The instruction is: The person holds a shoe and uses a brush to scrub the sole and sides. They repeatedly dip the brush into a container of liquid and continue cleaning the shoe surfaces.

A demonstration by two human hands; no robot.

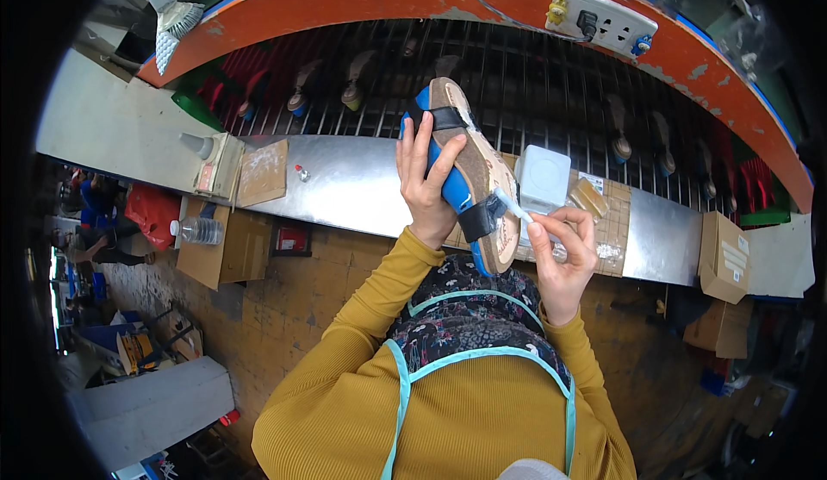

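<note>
My left hand (424, 189) is wrapped round a sandal upper on a blue last (476, 166), its bottom turned toward me with the toe and heel pointing far and near. A pale brown insole edge, grey-brown side and two black straps show on it. My right hand (564, 252) pinches a thin pale brush (515, 208), whose tip touches the insole edge by the nearer black strap. Just beyond my right hand, a white square container (544, 177) stands on the bench. Beside it lies a yellowish block (588, 197), partly wrapped in clear plastic.
A metal bench edge (345, 170) runs before me, with a roller conveyor (379, 118) behind it carrying several lasted shoes. An orange beam (370, 2) with a power strip (601, 21) arches above. Cardboard boxes (725, 258) stand at right; a plastic bottle (196, 231) lies at left.
</note>
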